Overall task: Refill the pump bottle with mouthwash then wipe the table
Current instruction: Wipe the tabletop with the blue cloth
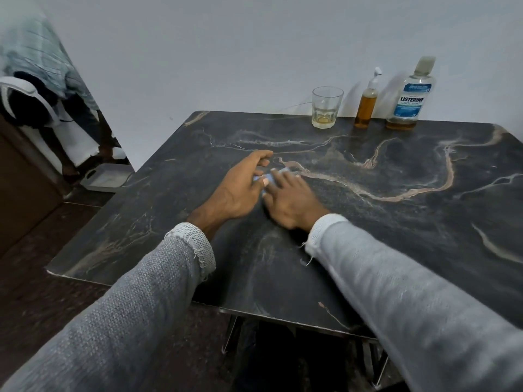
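My two hands meet at the middle of the dark marbled table (pixel 396 250). My right hand (pixel 291 199) lies flat, pressing a small blue cloth (pixel 270 176) onto the tabletop; most of the cloth is hidden under the fingers. My left hand (pixel 240 185) touches the cloth's left edge with its thumb and fingertips. At the back right, by the wall, stand a slim pump bottle (pixel 367 104) filled with amber liquid and a Listerine mouthwash bottle (pixel 410 100) with only a little amber liquid at its bottom, cap on.
A clear drinking glass (pixel 326 108) with a bit of yellowish liquid stands left of the pump bottle. Beyond the table's left edge are a white tray on the floor (pixel 106 178) and a person bending by a chair (pixel 51 89).
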Demonstrator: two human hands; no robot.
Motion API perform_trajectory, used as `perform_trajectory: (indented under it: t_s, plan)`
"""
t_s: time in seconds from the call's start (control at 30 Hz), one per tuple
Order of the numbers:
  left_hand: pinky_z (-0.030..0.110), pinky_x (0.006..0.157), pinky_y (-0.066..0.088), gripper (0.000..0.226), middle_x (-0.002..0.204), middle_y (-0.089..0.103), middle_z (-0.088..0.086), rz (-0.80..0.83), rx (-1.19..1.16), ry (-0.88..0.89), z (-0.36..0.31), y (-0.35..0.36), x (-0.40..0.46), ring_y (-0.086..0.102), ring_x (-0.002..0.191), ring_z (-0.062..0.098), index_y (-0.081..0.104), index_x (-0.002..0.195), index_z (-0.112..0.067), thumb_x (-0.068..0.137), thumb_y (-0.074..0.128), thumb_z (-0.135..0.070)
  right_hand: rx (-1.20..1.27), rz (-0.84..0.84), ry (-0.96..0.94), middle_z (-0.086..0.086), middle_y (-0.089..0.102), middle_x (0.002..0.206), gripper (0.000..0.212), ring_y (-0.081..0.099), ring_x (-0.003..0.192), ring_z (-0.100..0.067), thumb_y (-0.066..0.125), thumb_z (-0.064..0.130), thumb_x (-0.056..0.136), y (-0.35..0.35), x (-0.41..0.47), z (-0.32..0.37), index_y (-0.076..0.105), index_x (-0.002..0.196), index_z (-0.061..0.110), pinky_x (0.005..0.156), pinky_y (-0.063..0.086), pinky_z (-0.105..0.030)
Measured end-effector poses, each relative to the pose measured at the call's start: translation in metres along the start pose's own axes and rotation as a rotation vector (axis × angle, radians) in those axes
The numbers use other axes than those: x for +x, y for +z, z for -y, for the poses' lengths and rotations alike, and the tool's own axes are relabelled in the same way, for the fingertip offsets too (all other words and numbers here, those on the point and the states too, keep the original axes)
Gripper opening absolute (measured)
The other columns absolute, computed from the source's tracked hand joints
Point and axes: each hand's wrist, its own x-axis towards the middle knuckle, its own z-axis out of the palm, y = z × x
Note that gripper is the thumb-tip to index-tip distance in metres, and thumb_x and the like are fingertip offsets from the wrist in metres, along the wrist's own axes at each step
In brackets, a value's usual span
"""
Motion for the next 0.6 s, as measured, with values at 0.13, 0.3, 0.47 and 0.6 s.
perform_trajectory:
  t_s: [0.13, 0.3, 0.47, 0.6]
  plan:
    - [0.03, 0.106, 0.04, 0.053, 0.135, 0.051, 0.005, -0.017, 0.072, 0.006, 0.006, -0.002, 0.001, 0.05, 0.123, 0.016, 0.039, 0.144, -0.014, 0.095, 0.052, 0.001, 0.033, -0.025, -0.254, -0.008, 0.013, 0.161, 0.053, 0.005, 0.149, -0.027, 0.023, 0.039, 0.103, 0.006, -0.047, 0.031, 0.021, 0.153, 0.02, 0.119, 0.004, -0.041]
    - [0.025, 0.103, 0.037, 0.053, 0.137, 0.051, 0.005, 0.011, 0.159, 0.004, 0.018, -0.001, 0.004, 0.049, 0.124, 0.018, 0.039, 0.143, -0.015, 0.094, 0.055, -0.002, 0.001, -0.051, -0.191, -0.006, 0.023, 0.158, 0.055, 0.017, 0.146, -0.024, 0.022, 0.044, 0.102, -0.007, -0.077, -0.036, 0.022, 0.153, 0.024, 0.118, 0.018, -0.041]
    - [0.033, 0.108, 0.037, 0.05, 0.14, 0.049, 0.005, 0.057, 0.241, 0.012, 0.026, 0.005, 0.005, 0.046, 0.128, 0.02, 0.041, 0.142, -0.016, 0.094, 0.058, -0.012, 0.003, -0.055, 0.196, -0.012, 0.02, 0.159, 0.055, 0.016, 0.147, -0.029, 0.021, 0.044, 0.102, -0.014, -0.027, -0.118, 0.021, 0.152, 0.022, 0.119, 0.015, -0.045]
    - [0.038, 0.109, 0.037, 0.051, 0.139, 0.049, 0.003, 0.136, 0.321, 0.044, 0.028, 0.009, 0.004, 0.046, 0.127, 0.019, 0.043, 0.139, -0.018, 0.092, 0.062, -0.026, -0.009, -0.022, 0.283, -0.01, 0.012, 0.162, 0.056, 0.009, 0.148, -0.031, 0.019, 0.045, 0.1, -0.01, 0.028, -0.108, 0.017, 0.152, 0.025, 0.118, 0.008, -0.047]
